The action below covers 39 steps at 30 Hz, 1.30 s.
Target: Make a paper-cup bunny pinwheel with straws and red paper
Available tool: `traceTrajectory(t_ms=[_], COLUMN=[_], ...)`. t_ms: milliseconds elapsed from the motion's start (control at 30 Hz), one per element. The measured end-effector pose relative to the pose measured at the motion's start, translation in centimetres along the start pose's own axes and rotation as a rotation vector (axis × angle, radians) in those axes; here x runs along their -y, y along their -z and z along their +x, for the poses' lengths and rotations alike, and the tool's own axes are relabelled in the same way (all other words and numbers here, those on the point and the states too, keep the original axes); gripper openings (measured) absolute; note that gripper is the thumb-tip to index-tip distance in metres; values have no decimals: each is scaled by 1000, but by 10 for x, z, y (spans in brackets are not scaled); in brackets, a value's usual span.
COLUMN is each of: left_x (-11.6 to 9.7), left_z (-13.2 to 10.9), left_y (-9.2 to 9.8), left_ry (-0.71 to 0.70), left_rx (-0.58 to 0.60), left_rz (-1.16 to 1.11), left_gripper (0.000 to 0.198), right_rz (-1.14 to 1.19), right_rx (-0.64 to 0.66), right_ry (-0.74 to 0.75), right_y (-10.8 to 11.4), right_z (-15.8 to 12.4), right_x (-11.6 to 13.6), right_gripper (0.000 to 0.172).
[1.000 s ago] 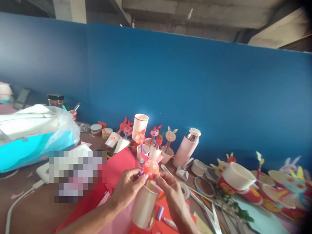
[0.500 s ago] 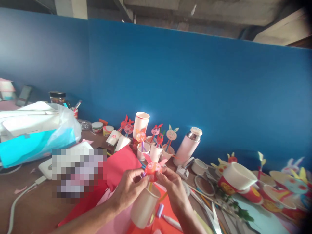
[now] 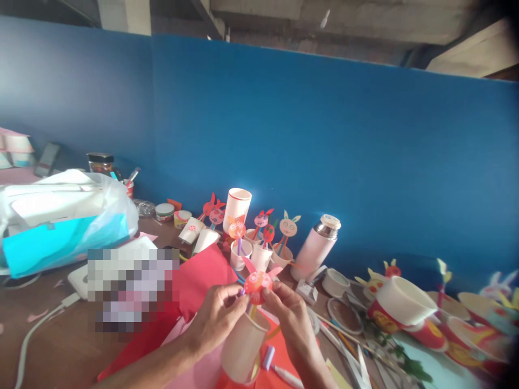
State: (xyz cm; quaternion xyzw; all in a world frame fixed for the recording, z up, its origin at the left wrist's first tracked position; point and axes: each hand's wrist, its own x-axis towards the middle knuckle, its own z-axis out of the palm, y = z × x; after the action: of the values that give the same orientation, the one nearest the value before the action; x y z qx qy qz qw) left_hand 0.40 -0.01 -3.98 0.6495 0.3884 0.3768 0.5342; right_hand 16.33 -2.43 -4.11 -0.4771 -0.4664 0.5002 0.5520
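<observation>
Over overlapping sheets of red craft paper [image 3: 206, 275] and pink craft paper [image 3: 193, 367] on a brown surface [image 3: 60, 346], the left hand [image 3: 214, 320] and right hand [image 3: 290, 324] are raised close together. Both grips are closed from opposite sides on a round red paper face [image 3: 257, 286] with pink paper ears. The end of a purple straw [image 3: 242, 292] pokes out just beside the left fingertips [image 3: 239, 297], and a yellow straw [image 3: 253, 312] runs down from the face toward a tilted white paper cup [image 3: 243, 350] just below the hands. Whether either hand bears the cup cannot be told. A lilac-capped marker [image 3: 268, 357] lies just beside the cup. Farther back, against a blue wall [image 3: 284, 135], paper rabbit puppets [image 3: 288, 228] stand in white paper cups [image 3: 280, 255] near a pink vacuum flask [image 3: 315, 247]. To the right sits a red-printed paper bowl [image 3: 399, 310]; to the left, a plastic bag [image 3: 117, 208] wraps a cyan package [image 3: 60, 240].
</observation>
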Motion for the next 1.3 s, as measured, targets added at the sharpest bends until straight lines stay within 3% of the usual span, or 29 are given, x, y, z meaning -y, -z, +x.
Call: traceTrajectory(t_ms=[133, 267, 367, 567, 967, 1100, 1300], left_x=[1, 3, 4, 2, 6, 1, 7], left_z=[1, 2, 2, 1, 2, 2, 13], left_y=[2, 2, 1, -3, -4, -1, 9], left_ry=[-52, -79, -107, -125, -67, -61, 49], left_rx=[-3, -20, -34, -18, 2, -15, -191], left_rz=[30, 97, 122, 88, -118, -172, -272], left_gripper=[32, 33, 31, 30, 23, 25, 38], right_rz=[-264, -446, -339, -69, -66, -115, -184], right_rx=[13, -44, -64, 31, 44, -23, -238], right_ry=[39, 88, 28, -74, -139, -147, -92], right_y=[6, 5, 2, -2, 9, 16, 38], right_z=[1, 2, 1, -1, 5, 7, 15], right_x=[3, 4, 2, 2, 3, 6, 12], right_gripper=[36, 35, 35, 38, 35, 36, 40])
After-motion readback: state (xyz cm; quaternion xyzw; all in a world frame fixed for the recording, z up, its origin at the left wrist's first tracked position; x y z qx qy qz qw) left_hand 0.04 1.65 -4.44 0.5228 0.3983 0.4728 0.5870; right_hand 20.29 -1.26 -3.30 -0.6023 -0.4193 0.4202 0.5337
